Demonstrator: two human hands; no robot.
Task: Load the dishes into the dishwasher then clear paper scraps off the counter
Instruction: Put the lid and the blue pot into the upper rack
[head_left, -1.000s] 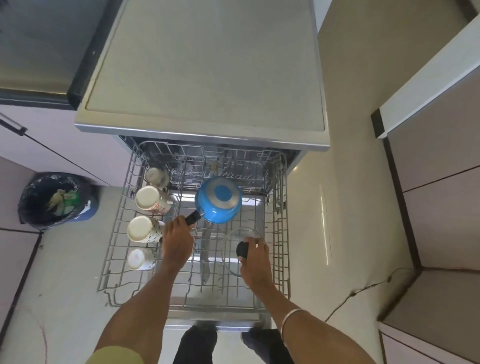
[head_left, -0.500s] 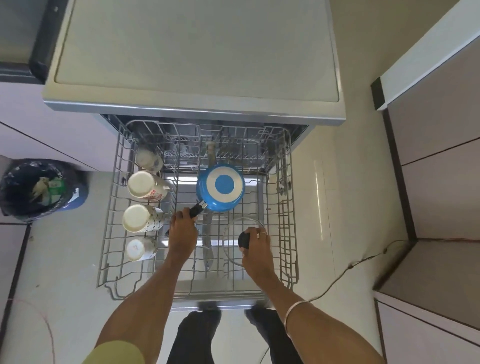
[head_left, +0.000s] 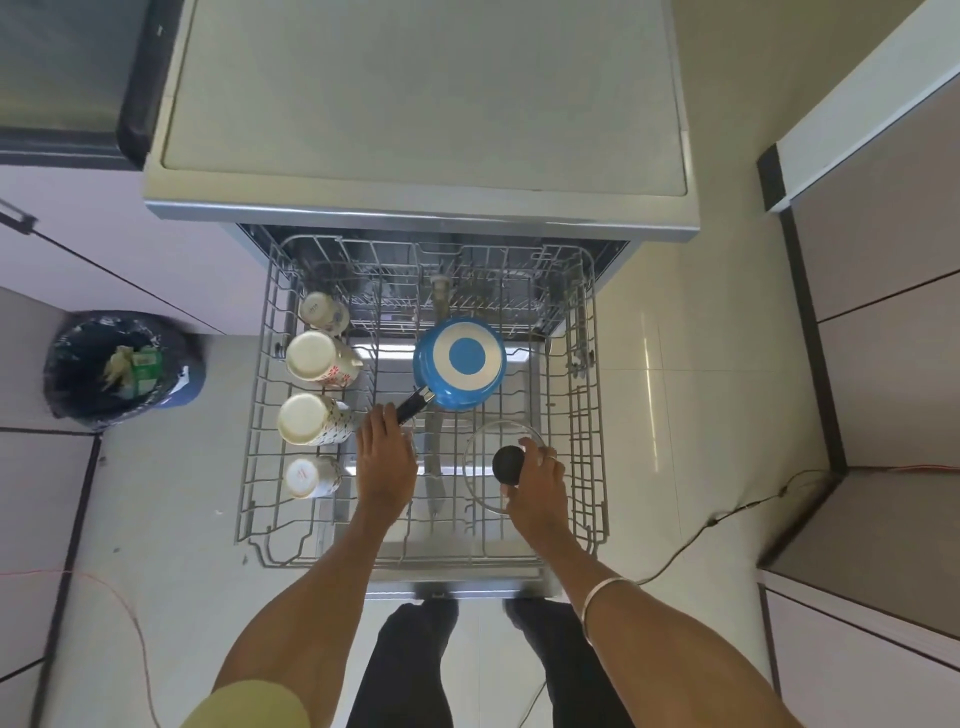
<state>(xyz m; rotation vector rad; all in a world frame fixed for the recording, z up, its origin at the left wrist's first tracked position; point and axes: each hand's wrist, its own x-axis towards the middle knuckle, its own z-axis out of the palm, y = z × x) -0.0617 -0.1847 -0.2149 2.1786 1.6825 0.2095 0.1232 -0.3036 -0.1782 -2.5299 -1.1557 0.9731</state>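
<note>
The dishwasher's wire rack (head_left: 589, 467) is pulled out below me. A blue saucepan (head_left: 460, 364) lies bottom-up in the rack's middle, with its black handle pointing toward me. My left hand (head_left: 385, 457) grips the end of that handle. My right hand (head_left: 537, 486) pinches the black knob of a clear glass lid (head_left: 485, 441), which is held just above the rack's right half. Several white patterned mugs (head_left: 322, 359) lie on their sides in a row along the rack's left edge.
The dishwasher's grey top (head_left: 426, 104) is beyond the rack. A bin with a black liner (head_left: 119, 364) stands on the floor at left. A dark cable (head_left: 727, 514) runs over the tiles at right, beside cabinet fronts (head_left: 883, 364). My legs are below the rack.
The saucepan has turned flatter, its bottom now facing straight up, and settled in the rack. My right hand with the lid has barely moved. My view has shifted slightly.
</note>
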